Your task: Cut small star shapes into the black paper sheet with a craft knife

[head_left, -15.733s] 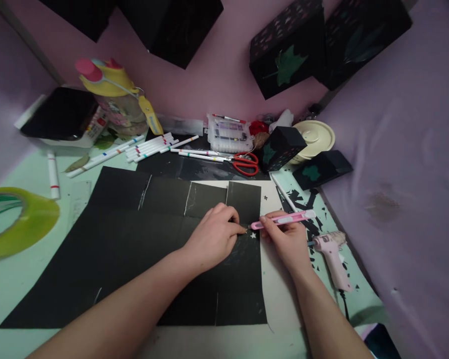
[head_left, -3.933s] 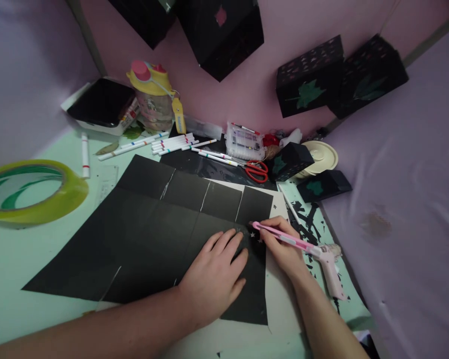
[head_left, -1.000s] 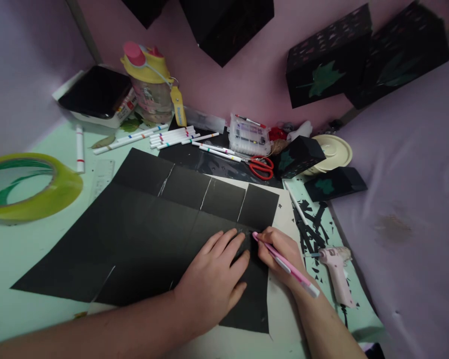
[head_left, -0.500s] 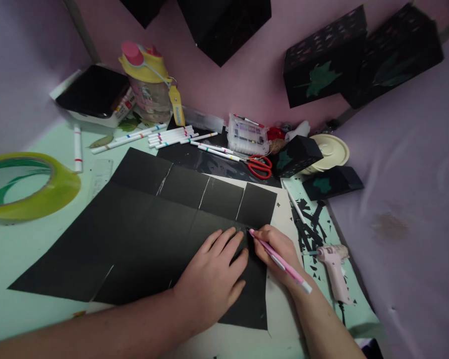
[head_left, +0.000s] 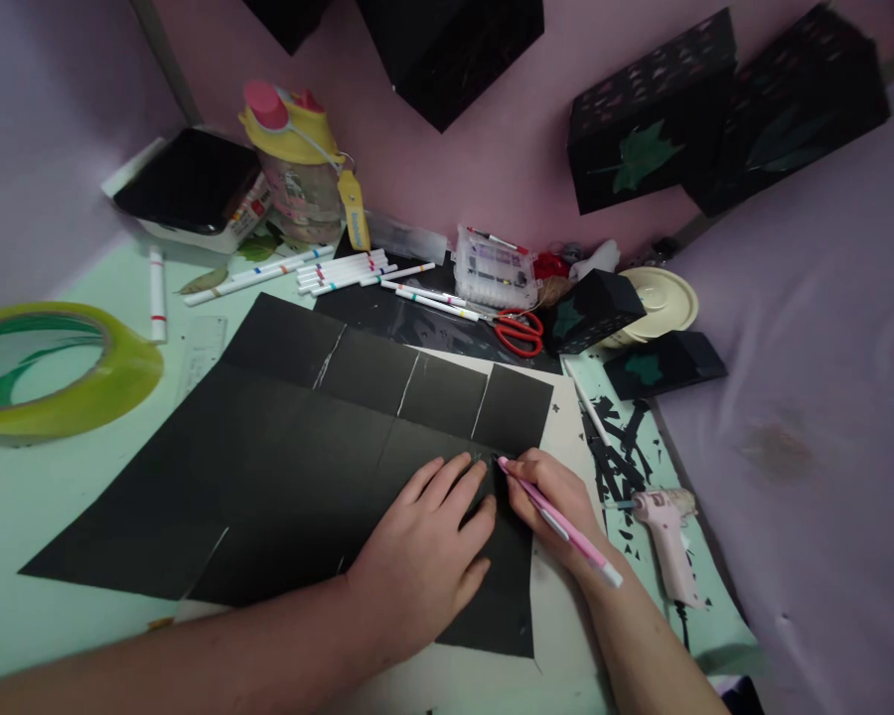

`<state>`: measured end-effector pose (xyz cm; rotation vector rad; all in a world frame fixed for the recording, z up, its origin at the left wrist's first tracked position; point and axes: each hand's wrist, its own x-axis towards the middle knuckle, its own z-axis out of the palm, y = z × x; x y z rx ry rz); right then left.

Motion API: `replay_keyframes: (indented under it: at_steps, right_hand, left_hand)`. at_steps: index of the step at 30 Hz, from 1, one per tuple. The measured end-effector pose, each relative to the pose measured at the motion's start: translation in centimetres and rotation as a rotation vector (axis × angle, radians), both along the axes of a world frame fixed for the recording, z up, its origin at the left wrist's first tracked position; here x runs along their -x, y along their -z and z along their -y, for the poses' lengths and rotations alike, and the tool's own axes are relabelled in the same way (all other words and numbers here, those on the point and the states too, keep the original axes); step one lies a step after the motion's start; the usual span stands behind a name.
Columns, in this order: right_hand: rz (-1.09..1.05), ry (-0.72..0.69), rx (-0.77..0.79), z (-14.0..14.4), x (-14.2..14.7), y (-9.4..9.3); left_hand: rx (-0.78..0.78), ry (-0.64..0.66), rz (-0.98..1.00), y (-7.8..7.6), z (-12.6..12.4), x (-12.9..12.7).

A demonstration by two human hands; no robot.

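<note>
A large black paper sheet (head_left: pixel 283 467) with white score lines lies flat on the pale green desk (head_left: pixel 15 506). My left hand (head_left: pixel 424 556) rests palm down on its right part, fingers spread, pressing it flat. My right hand (head_left: pixel 558 501) grips a pink craft knife (head_left: pixel 558 519) like a pen, its tip touching the black sheet just beyond my left fingertips. Under the sheet's right edge lies a white board (head_left: pixel 566 616).
A pink glue gun (head_left: pixel 667 541) and black paper scraps (head_left: pixel 618 447) lie right of my hand. Red scissors (head_left: pixel 518 333), white markers (head_left: pixel 343 273), a clear marker case (head_left: pixel 496 268), a bottle (head_left: pixel 298 169), a tape roll (head_left: pixel 52 367) and black paper boxes (head_left: pixel 596 308) ring the sheet.
Over the last second both hands stay nearly in place; the knife tip shifts only slightly on the sheet. Earlier the knife pointed the other way, across toward the glue gun.
</note>
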<state>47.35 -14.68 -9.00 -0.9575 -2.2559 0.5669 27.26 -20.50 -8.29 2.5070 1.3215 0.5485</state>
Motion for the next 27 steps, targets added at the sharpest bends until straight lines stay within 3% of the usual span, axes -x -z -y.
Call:
replay_keyframes:
  at_steps: [14,27]
  right_hand:
    - [0.015,0.017,-0.071,0.06,0.46,-0.43]
    - [-0.003,0.009,-0.047,0.06,0.5,-0.54]
  left_hand:
    - [-0.02,-0.003,0.003,0.07,-0.01,0.04]
    - [-0.002,0.005,0.006,0.05,0.01,0.03]
